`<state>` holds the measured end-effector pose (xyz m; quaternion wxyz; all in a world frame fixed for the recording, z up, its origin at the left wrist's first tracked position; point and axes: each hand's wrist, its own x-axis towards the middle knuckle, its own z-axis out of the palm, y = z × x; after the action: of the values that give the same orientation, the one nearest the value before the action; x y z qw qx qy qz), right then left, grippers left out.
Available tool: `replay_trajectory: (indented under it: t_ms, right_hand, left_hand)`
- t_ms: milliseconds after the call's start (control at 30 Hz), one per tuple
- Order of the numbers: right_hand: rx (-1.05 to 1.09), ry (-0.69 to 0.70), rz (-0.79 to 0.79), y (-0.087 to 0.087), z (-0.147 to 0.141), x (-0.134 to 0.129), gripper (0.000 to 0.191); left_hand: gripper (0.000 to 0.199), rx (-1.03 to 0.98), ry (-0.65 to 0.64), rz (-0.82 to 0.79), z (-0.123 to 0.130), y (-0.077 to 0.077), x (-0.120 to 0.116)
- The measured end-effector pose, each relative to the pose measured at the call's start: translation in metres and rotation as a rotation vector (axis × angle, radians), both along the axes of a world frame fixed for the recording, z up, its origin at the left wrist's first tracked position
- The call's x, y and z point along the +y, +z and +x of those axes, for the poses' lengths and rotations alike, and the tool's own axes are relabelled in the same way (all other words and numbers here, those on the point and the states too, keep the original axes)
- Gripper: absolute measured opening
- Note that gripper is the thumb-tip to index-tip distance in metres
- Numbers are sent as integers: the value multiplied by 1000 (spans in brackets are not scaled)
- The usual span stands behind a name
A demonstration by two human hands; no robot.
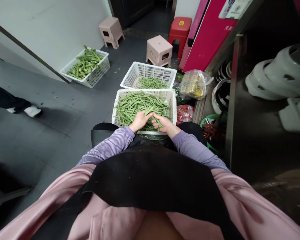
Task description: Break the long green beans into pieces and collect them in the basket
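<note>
A white plastic basket (174, 110) heaped with long green beans (132, 105) rests in front of my lap. Over its near part, my left hand (140, 120) is closed on the ends of some green beans. Close beside it, almost fingertip to fingertip, my right hand (163, 124) is wrapped round a few green beans that stick out below its fingers. Directly behind stands a second white basket (130, 74), with a smaller pile of green beans (153, 83) inside.
A basket of green vegetables (86, 65) stands by the left wall. Stools, a pink one (158, 50) and a red one (180, 30), are behind. Bags (196, 83) and a green tub (207, 146) lie right. A person's leg (7, 98) shows left.
</note>
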<state>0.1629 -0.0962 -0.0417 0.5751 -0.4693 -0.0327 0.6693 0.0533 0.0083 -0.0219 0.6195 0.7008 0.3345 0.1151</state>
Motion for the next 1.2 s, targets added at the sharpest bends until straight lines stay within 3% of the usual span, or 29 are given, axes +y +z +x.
replay_trajectory:
  t_ms: [67, 133, 233, 333, 400, 467, 533, 600, 800, 900, 1067, 1200]
  right_hand:
    - [21, -11, 8, 5, 0, -1, 25]
    - [8, 24, 43, 6, 1, -1, 23]
    - [-132, 60, 48, 1, 1, -2, 23]
    - [-413, -73, 13, -7, 0, -4, 27]
    - [-492, -197, -12, -10, 3, -4, 30]
    - [-409, -252, 1, -11, 7, -4, 35]
    - [-277, -254, 54, -9, 10, -4, 42]
    - [-229, -271, 110, -6, 9, -3, 44]
    - [-357, -361, 153, -6, 0, 3, 39]
    - [-437, -392, 112, -5, 1, 3, 36]
    - [-633, -382, 68, -5, -4, -5, 41]
    - [-638, -329, 86, -17, -2, -10, 48]
  left_hand:
    - [31, 5, 17, -95, -2, -3, 0]
    - [29, 20, 29, -92, -3, -5, -2]
    - [17, 78, 20, 199, -2, -7, 2]
    - [13, 169, 83, 364, 0, -10, 17]
    - [15, 209, 159, 281, 1, -10, 27]
    - [20, 158, 173, 153, 2, -10, 33]
    - [17, 64, 136, 106, 2, -9, 34]
    - [11, 51, 92, 182, 2, -11, 31]
    - [9, 252, -81, 495, 2, -22, 20]
    - [15, 315, -189, 591, -3, -17, 18]
    - [27, 284, -290, 566, -22, 5, 7]
    - [27, 299, -349, 484, -28, 5, 13]
